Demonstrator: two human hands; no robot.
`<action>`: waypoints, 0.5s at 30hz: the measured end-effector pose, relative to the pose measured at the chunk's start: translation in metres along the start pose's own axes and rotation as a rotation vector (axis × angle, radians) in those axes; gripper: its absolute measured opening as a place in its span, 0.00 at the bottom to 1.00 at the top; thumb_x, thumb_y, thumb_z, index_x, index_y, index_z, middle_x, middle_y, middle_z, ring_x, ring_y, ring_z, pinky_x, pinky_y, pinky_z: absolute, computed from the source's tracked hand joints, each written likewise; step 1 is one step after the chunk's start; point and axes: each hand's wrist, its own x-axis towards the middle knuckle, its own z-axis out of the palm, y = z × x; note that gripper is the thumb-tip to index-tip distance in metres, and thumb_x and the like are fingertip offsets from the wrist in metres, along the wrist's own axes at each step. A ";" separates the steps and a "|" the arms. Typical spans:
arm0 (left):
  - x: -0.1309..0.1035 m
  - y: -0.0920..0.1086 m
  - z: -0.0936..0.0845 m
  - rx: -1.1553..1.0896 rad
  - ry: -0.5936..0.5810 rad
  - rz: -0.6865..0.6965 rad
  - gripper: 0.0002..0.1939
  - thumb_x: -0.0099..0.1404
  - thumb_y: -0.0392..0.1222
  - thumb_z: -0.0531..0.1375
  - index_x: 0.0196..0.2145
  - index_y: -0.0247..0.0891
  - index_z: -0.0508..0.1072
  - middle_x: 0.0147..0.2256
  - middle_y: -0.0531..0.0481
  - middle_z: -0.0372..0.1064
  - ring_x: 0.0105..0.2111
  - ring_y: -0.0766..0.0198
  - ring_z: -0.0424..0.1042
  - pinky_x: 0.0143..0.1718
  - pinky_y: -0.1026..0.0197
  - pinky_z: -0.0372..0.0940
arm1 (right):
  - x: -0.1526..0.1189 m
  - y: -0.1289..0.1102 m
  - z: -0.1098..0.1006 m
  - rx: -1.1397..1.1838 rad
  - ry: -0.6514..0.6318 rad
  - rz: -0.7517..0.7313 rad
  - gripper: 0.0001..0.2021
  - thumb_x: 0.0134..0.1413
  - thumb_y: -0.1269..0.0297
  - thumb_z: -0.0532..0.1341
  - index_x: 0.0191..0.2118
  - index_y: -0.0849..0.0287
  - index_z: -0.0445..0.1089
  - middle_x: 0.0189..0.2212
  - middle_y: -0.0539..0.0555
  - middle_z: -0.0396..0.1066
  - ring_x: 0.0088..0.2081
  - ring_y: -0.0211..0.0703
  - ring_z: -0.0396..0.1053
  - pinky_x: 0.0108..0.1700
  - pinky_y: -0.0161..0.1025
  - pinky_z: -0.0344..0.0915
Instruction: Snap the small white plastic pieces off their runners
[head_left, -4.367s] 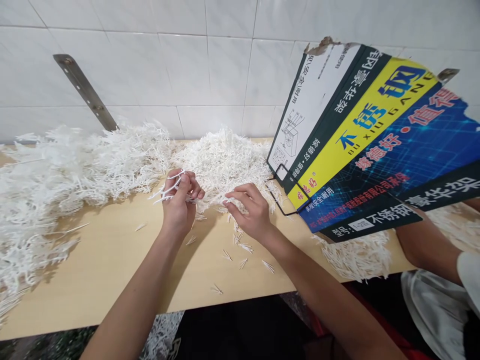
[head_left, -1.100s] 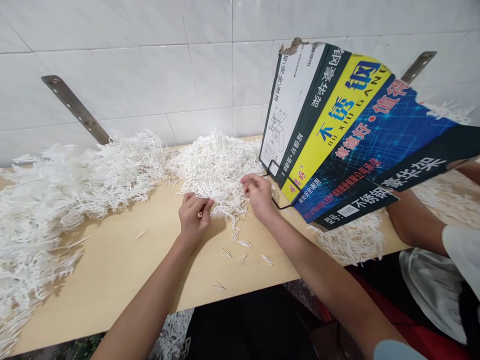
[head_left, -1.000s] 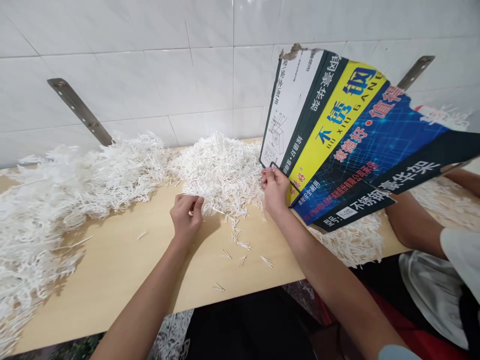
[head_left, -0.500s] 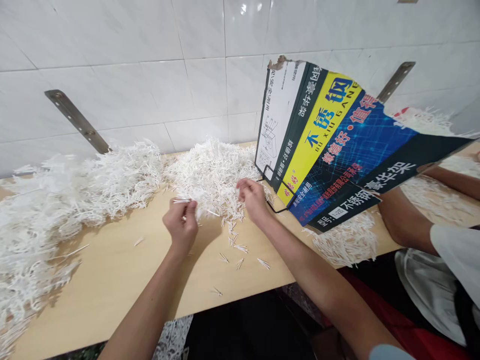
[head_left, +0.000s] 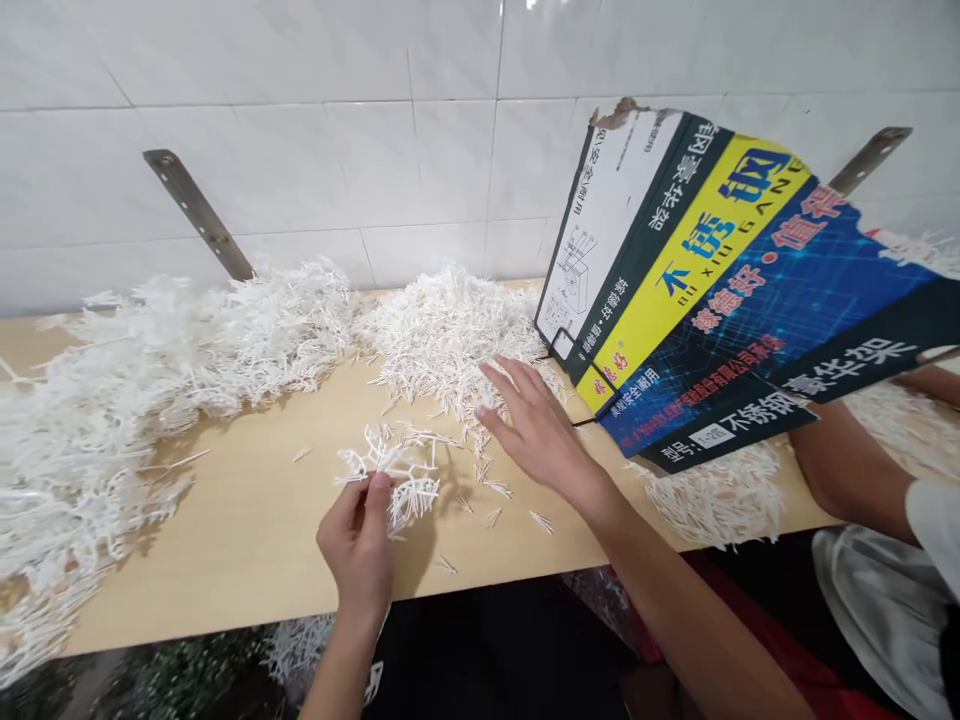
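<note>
My left hand [head_left: 358, 540] pinches a branching cluster of white plastic pieces [head_left: 409, 485] between thumb and fingers, low over the wooden table. To its right, my right hand [head_left: 536, 430] has its fingers spread and nothing visible in them. It is over the near right edge of a heap of small white pieces [head_left: 442, 330]. A larger pile of white branching pieces [head_left: 187, 345] covers the left part of the table [head_left: 247, 530]. Several small loose bits [head_left: 498, 488] lie between my hands and below them.
A printed cardboard sheet [head_left: 697, 270] stands at the right in black wire supports [head_left: 562, 343]. Beyond it are another person's arm [head_left: 844, 465] and more white pieces [head_left: 720, 490]. A metal bracket [head_left: 199, 215] is on the tiled wall [head_left: 300, 160].
My left hand now holds a larger branching cluster, lower and nearer the front edge. My right hand has opened, its fingers spreading. The whole view has shifted, moving the cardboard rightward in frame.
</note>
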 end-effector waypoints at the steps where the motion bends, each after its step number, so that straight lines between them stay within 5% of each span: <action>1: -0.006 -0.005 0.000 -0.026 0.025 -0.042 0.15 0.70 0.52 0.62 0.30 0.40 0.79 0.28 0.51 0.76 0.30 0.59 0.74 0.31 0.60 0.68 | -0.019 -0.006 -0.003 -0.038 -0.045 0.016 0.31 0.70 0.48 0.57 0.74 0.43 0.55 0.74 0.56 0.53 0.74 0.64 0.47 0.72 0.68 0.48; 5: -0.011 -0.012 0.000 -0.132 0.275 -0.124 0.14 0.71 0.50 0.62 0.32 0.40 0.78 0.31 0.50 0.76 0.34 0.59 0.74 0.36 0.58 0.69 | -0.093 -0.023 0.003 -0.211 -0.243 0.100 0.41 0.67 0.41 0.57 0.78 0.43 0.40 0.77 0.55 0.41 0.77 0.66 0.37 0.72 0.71 0.44; 8: -0.001 -0.007 -0.006 -0.266 0.538 -0.028 0.13 0.70 0.49 0.62 0.31 0.39 0.75 0.29 0.52 0.72 0.31 0.59 0.72 0.36 0.56 0.69 | -0.113 -0.031 0.018 -0.316 -0.344 0.099 0.44 0.66 0.36 0.54 0.78 0.47 0.36 0.78 0.57 0.35 0.77 0.67 0.33 0.73 0.74 0.38; 12: 0.002 0.015 -0.027 -0.347 0.773 0.096 0.11 0.64 0.44 0.65 0.27 0.38 0.72 0.24 0.54 0.68 0.27 0.58 0.72 0.35 0.52 0.70 | -0.084 -0.047 0.046 -0.307 -0.463 -0.059 0.43 0.67 0.33 0.47 0.78 0.50 0.37 0.78 0.56 0.29 0.78 0.64 0.26 0.74 0.72 0.35; 15: -0.015 0.031 -0.046 -0.098 0.794 0.059 0.12 0.66 0.45 0.62 0.27 0.37 0.74 0.24 0.52 0.70 0.27 0.57 0.71 0.37 0.51 0.69 | -0.041 -0.057 0.079 -0.239 -0.515 -0.232 0.41 0.69 0.34 0.45 0.78 0.50 0.39 0.78 0.56 0.28 0.78 0.62 0.25 0.73 0.73 0.30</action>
